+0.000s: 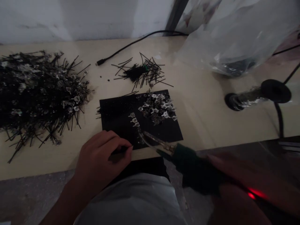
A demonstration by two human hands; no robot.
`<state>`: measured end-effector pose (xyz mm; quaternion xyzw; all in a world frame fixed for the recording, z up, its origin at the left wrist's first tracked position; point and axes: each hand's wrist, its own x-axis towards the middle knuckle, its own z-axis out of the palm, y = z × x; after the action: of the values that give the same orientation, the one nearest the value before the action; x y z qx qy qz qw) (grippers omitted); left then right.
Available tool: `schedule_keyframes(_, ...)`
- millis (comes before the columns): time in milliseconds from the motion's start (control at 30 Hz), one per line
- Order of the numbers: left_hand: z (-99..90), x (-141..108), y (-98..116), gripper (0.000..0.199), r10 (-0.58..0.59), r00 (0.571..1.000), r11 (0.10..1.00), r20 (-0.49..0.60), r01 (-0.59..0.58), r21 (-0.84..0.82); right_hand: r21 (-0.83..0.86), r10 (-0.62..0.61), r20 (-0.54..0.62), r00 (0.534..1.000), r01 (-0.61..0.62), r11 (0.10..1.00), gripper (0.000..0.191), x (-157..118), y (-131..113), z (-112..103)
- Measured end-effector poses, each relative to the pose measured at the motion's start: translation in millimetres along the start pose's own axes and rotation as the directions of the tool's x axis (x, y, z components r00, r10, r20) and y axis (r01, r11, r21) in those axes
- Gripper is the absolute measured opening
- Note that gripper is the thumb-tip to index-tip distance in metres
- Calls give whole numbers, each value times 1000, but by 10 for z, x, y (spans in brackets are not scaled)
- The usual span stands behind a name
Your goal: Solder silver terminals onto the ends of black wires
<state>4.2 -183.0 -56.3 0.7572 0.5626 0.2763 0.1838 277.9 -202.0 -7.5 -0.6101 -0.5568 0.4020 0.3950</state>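
Observation:
My right hand (236,184) is wrapped round the dark green handle of a soldering iron (199,168); a red light glows near its rear. Its metal tip, with a thin curved tube beside it, reaches over a black mat (117,122). Close to the tip, small metal terminals (134,120) stand in a short row on the mat. My left hand (103,156) rests at the mat's front edge, thumb and forefinger pinched together; what they hold, if anything, is too dark to make out. A heap of loose metal terminals (159,107) lies on the mat's right half.
At the left is a big pile of black wires with metal ends (39,93). Short black wires (140,72) lie behind the mat, near a cable (131,47). To the right are a spool (255,93) and a clear plastic bag (229,40). The table's front edge (47,173) runs below.

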Motion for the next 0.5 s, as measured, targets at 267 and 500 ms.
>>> schedule_keyframes(267,-14,13,26,13,-2,1000,1000,-2,2,12,227,-115,-242,964,171,959,11,715,259,448)
schedule_keyframes(500,-24,52,48,13,-35,999,999,12,35,15,471,-46,-178,983,126,873,18,860,371,442)
